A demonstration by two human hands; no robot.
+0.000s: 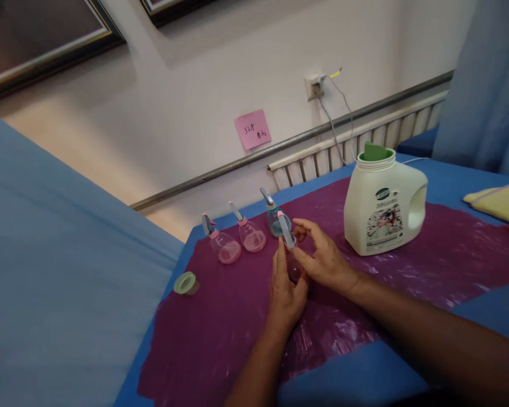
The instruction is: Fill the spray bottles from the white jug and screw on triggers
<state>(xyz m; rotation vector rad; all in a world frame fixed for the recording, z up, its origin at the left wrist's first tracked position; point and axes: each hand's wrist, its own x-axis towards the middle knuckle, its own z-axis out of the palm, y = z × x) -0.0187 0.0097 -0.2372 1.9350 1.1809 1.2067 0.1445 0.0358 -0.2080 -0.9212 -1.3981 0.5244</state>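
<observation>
My left hand [286,294] is wrapped around the body of a small spray bottle with a pink collar and a grey trigger head [285,229]. My right hand [322,257] closes on the same bottle near its collar, thumb and fingers curved around it. Most of its body is hidden by my hands. Just behind stands a blue-tinted spray bottle [275,222]. Further left are two pink spray bottles, one in the middle [253,236] and one at the end [227,249], each with some liquid inside.
A large cream jug [384,209] with a green cap piece [374,151] stands right of my hands. A small green cup [186,282] sits near the left edge of the purple plastic sheet [212,339]. A yellow cloth [500,204] lies far right; a blue curtain [59,271] hangs left.
</observation>
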